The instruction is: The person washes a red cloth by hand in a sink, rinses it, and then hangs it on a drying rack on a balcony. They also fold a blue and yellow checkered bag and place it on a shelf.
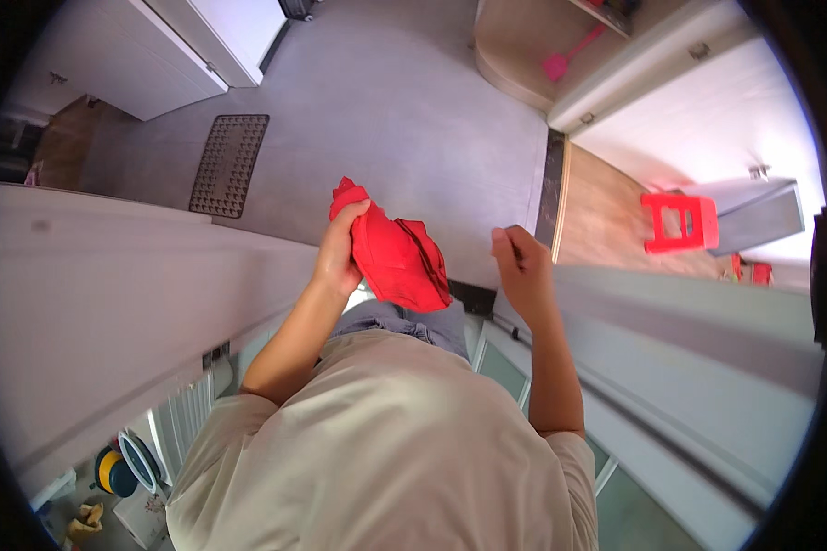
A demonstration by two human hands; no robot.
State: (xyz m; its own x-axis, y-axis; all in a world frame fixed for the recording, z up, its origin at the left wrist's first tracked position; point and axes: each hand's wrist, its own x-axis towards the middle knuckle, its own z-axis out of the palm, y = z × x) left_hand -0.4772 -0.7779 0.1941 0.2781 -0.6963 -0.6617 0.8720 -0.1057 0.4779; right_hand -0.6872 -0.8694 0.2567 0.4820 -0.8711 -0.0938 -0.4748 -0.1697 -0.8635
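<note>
Red cloth (397,257), bunched and folded, looks like a fabric bag or garment with a dark seam or strap line running across it. It is up in the air in front of the person's chest, above the grey floor (404,101), not resting on anything.

Left hand (342,250) is clamped on the cloth's left edge, thumb over the top fold, fingers wrapped behind; one corner pokes up above the thumb. Right hand (522,266) is apart from the cloth, off to the right, fingers curled together loosely. It may be pinching something thin, but I cannot tell. It is not touching the red fabric.

Judgement on handling: the cloth is limp and hangs off a one-sided grip, so the lower right part sags. To do this well, the free hand should take the far loose edge, not the middle, and pull it taut against the left hand so the folds open flat. Keep the grip near a corner or seam; grabbing the bunch only tightens the wad.

Around: beige shirt (386,459) and grey trousers below the hands. Black doormat (229,163) far left on the floor. White cabinet doors (193,37) far left. Red plastic stool (679,221) to the right on wood flooring, next to a grey box. Pink long-handled tool (568,55) far right on a shelf. Yellow and blue round items (118,466) near left, low down.
</note>
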